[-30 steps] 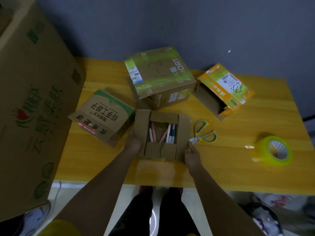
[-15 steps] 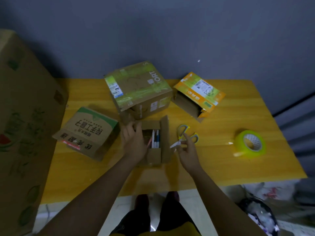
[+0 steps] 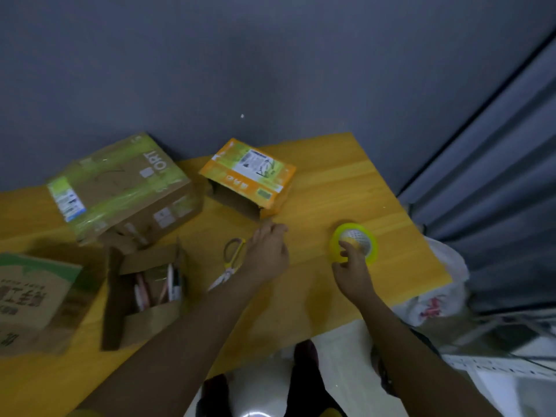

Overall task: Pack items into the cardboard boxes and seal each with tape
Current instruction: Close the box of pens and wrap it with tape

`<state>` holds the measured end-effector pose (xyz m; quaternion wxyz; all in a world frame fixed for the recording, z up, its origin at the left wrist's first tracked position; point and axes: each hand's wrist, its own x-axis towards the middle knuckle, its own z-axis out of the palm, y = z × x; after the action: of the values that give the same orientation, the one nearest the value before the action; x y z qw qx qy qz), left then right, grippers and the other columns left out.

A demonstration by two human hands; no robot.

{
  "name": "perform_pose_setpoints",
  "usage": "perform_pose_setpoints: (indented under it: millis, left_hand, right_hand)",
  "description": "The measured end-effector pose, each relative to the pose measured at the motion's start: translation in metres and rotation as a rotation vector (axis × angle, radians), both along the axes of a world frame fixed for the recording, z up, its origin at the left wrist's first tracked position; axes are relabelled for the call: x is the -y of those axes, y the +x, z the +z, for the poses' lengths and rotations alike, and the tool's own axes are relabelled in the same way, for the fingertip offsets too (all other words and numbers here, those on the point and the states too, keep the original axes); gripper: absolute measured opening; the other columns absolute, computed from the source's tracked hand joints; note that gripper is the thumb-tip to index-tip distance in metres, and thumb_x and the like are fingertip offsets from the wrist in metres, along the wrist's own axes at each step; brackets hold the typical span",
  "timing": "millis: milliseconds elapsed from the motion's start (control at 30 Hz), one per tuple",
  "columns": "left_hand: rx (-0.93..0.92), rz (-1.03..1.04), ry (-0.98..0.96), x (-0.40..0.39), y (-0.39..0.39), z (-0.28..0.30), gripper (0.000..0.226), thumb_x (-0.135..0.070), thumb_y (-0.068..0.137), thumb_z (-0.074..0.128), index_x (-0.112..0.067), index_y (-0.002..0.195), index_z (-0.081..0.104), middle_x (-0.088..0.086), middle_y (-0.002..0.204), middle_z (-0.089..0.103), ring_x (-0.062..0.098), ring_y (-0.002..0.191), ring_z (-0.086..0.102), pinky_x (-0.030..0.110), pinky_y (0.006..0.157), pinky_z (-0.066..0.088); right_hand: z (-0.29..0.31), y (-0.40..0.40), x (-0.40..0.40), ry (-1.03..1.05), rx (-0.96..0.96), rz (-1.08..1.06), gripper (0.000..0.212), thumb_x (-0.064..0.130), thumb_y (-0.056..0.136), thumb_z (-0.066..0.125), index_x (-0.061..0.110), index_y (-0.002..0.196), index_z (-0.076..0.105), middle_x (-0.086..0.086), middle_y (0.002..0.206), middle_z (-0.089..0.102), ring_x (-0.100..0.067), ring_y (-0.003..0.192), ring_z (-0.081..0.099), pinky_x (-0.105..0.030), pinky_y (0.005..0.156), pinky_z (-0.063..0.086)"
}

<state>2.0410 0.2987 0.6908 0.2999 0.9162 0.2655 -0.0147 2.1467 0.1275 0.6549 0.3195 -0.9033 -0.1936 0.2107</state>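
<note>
We see the yellow tape roll lying flat on the table, well to the right of the small open box. Our right hand has its fingertips on the near rim of the roll, fingers bent but not yet closed around it. We judge the roll light, stiff and smooth; a pinch through its hollow core should hold best. Our left hand hangs relaxed and holds nothing, just right of the scissors, between box and roll. The pens stand in the box, whose flaps are up.
</note>
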Motion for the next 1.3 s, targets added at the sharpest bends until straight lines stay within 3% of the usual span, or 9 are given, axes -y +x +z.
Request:
perform_pose_setpoints:
  millis: [167, 267, 400, 833, 967, 1000, 1067, 1200, 1300]
  left_hand:
    - [-0.200, 0.024, -0.099, 0.040, 0.068, -0.035, 0.042, -0.016, 0.099, 0.042, -0.015, 0.140, 0.037, 0.009, 0.142, 0.036, 0.030, 0.132, 0.033, 0.041, 0.101, 0.037]
    - [-0.298, 0.043, -0.146, 0.055, 0.098, -0.052, 0.045, -0.016, 0.101, 0.039, -0.013, 0.145, 0.031, 0.011, 0.146, 0.034, 0.032, 0.133, 0.032, 0.044, 0.101, 0.038]
    - [-0.372, 0.056, -0.213, 0.067, 0.121, -0.078, 0.056, -0.009, 0.098, 0.039, -0.013, 0.151, 0.021, 0.010, 0.154, 0.026, 0.031, 0.139, 0.028, 0.045, 0.107, 0.034]
    - [-0.205, 0.003, -0.303, 0.062, 0.141, -0.110, 0.025, -0.027, 0.089, 0.045, -0.014, 0.100, 0.062, 0.008, 0.112, 0.057, 0.034, 0.114, 0.047, 0.046, 0.095, 0.041]
    - [0.026, 0.037, -0.355, 0.069, 0.141, -0.082, 0.011, -0.013, 0.094, 0.051, -0.006, 0.090, 0.058, 0.005, 0.091, 0.052, 0.019, 0.087, 0.047, 0.032, 0.081, 0.038]
    - [0.087, 0.035, -0.348, 0.068, 0.140, -0.072, 0.009, -0.009, 0.094, 0.051, -0.006, 0.087, 0.056, 0.003, 0.088, 0.050, 0.015, 0.083, 0.043, 0.029, 0.077, 0.035]
    - [0.175, -0.022, -0.315, 0.063, 0.133, -0.051, 0.008, -0.010, 0.095, 0.053, -0.007, 0.087, 0.054, 0.002, 0.089, 0.047, 0.012, 0.079, 0.040, 0.022, 0.073, 0.031]
    - [0.252, -0.048, -0.288, 0.044, 0.106, -0.008, 0.017, -0.016, 0.096, 0.057, -0.004, 0.085, 0.051, -0.002, 0.082, 0.043, 0.004, 0.071, 0.040, 0.015, 0.065, 0.031]
    - [0.278, 0.052, -0.264, 0.026, 0.073, 0.018, 0.017, -0.007, 0.094, 0.054, -0.011, 0.078, 0.050, -0.009, 0.072, 0.043, -0.003, 0.067, 0.043, 0.017, 0.060, 0.030]
  right_hand:
    - [-0.022, 0.065, 0.027, -0.442, 0.197, 0.305, 0.064, 0.031, 0.093, 0.058, 0.014, 0.148, 0.030, -0.013, 0.151, 0.030, -0.032, 0.134, 0.036, -0.042, 0.098, 0.037]
    - [-0.038, 0.091, 0.020, -0.559, 0.356, 0.503, 0.069, 0.048, 0.075, 0.077, 0.009, 0.128, 0.056, -0.015, 0.122, 0.059, -0.034, 0.116, 0.055, -0.052, 0.092, 0.041]
    - [-0.058, 0.106, 0.016, -0.680, 0.275, 0.718, 0.058, 0.048, 0.097, 0.044, 0.014, 0.143, 0.037, -0.008, 0.138, 0.049, -0.026, 0.131, 0.041, -0.048, 0.111, 0.019]
    - [-0.052, 0.135, 0.040, -0.427, 0.264, 0.760, 0.061, 0.049, 0.096, 0.036, 0.018, 0.148, 0.033, -0.002, 0.147, 0.042, -0.020, 0.137, 0.034, -0.040, 0.114, 0.013]
    - [-0.029, 0.138, 0.048, -0.110, 0.085, 0.545, 0.036, 0.046, 0.090, 0.045, 0.026, 0.117, 0.059, 0.008, 0.105, 0.063, -0.014, 0.102, 0.056, -0.039, 0.101, 0.025]
    - [-0.023, 0.137, 0.050, -0.041, 0.039, 0.520, 0.012, 0.041, 0.091, 0.052, 0.032, 0.098, 0.057, 0.012, 0.085, 0.058, -0.005, 0.084, 0.054, -0.039, 0.092, 0.029]
    - [-0.010, 0.134, 0.048, 0.065, 0.022, 0.472, 0.015, 0.034, 0.090, 0.060, 0.032, 0.081, 0.048, 0.009, 0.066, 0.045, -0.003, 0.063, 0.046, -0.035, 0.077, 0.029]
    - [0.021, 0.118, 0.026, 0.139, -0.026, 0.479, 0.045, 0.054, 0.072, 0.053, 0.016, 0.095, 0.059, -0.002, 0.073, 0.057, -0.020, 0.065, 0.053, -0.038, 0.060, 0.040]
    - [0.042, 0.097, 0.003, 0.199, -0.083, 0.543, 0.035, 0.049, 0.074, 0.061, 0.021, 0.095, 0.062, -0.001, 0.076, 0.063, -0.013, 0.064, 0.056, -0.037, 0.060, 0.045]
